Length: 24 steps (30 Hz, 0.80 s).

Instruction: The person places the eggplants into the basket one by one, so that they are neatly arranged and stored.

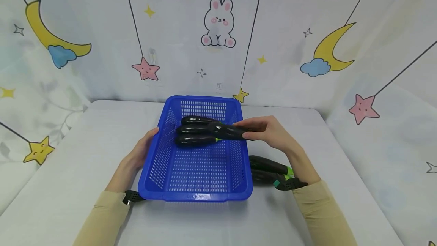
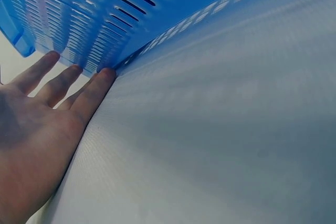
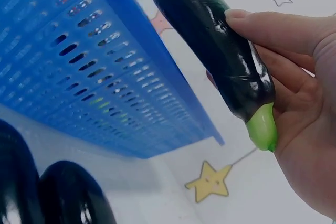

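A blue plastic basket point(image 1: 198, 179) with slotted walls stands on the table. My left hand point(image 1: 142, 149) rests against its left side, fingers fairly straight and fingertips at the slotted wall point(image 2: 100, 30). Between thumb and fingers my right hand point(image 1: 269, 132) grips a dark, glossy eggplant point(image 1: 225, 131) over the basket's right rim. Its green stem end point(image 3: 262, 129) points back toward the palm in the right wrist view. Three more eggplants point(image 1: 194, 140) lie side by side in the far half of the basket, partly overlapped by the held one.
Two eggplants point(image 1: 268, 164) with green stems lie on the table right of the basket, beneath my right forearm. White cloth covers the table point(image 1: 92, 143). A printed curtain point(image 1: 191, 29) with moons, stars and a rabbit hangs behind it.
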Motion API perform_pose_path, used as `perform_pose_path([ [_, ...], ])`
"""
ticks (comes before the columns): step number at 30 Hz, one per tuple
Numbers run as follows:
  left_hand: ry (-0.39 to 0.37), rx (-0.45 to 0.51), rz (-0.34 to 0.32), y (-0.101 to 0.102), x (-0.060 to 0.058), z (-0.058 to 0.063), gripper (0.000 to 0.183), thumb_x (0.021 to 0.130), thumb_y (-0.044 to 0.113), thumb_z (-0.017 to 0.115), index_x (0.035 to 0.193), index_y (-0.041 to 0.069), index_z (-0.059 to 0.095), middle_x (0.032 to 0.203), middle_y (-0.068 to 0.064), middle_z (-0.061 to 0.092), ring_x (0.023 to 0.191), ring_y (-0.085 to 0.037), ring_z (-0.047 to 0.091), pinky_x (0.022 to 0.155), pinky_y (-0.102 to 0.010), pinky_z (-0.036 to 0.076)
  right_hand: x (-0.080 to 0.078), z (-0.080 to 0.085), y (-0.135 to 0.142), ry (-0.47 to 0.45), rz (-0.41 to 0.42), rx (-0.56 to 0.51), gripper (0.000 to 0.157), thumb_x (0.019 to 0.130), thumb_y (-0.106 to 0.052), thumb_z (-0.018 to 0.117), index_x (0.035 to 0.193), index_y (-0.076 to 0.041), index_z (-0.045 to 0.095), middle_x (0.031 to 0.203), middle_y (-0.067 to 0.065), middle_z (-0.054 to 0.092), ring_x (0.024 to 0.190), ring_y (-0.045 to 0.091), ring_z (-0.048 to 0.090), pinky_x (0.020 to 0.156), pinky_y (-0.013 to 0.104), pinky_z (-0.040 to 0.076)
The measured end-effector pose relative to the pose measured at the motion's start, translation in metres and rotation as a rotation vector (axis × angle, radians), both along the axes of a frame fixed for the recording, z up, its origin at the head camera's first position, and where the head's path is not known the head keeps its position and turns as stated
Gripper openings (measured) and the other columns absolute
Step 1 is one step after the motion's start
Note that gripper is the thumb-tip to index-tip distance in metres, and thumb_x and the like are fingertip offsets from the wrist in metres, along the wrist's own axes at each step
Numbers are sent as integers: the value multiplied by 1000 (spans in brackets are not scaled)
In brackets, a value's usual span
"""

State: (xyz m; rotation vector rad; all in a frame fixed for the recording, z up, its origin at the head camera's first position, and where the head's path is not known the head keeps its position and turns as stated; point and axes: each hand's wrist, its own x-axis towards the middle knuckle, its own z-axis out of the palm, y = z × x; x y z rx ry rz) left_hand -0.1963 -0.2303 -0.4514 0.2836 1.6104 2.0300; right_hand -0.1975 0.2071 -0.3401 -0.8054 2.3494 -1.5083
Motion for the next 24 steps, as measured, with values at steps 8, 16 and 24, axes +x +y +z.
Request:
perform_pose_path([
  [8, -6, -2, 0, 2, 0, 4, 83, 102, 56, 29, 159, 3, -2, 132, -12, 47, 109, -20, 63, 89, -38, 57, -12, 6, -12, -4, 9, -3, 36, 92, -23, 75, 127, -17, 70, 126, 3, 69, 113, 22, 68, 90, 37, 57],
  [16, -7, 16, -8, 1, 2, 5, 83, 103, 56, 28, 158, 1, 0, 128, -9, 54, 107, -19, 65, 87, -37, 57, -23, 10, -30, 13, 60, 21, 35, 92, -22, 74, 127, -18, 70, 126, 1, 69, 116, 19, 65, 95, 38, 55],
  [24, 2, -14, 2, 1, 2, 2, 84, 102, 56, 28, 159, 4, -4, 133, -13, 45, 109, -20, 63, 89, -38, 57, -29, 17, -52, 5, 84, 27, 34, 91, -20, 75, 125, -19, 71, 125, -1, 69, 120, 16, 63, 100, 39, 52],
])
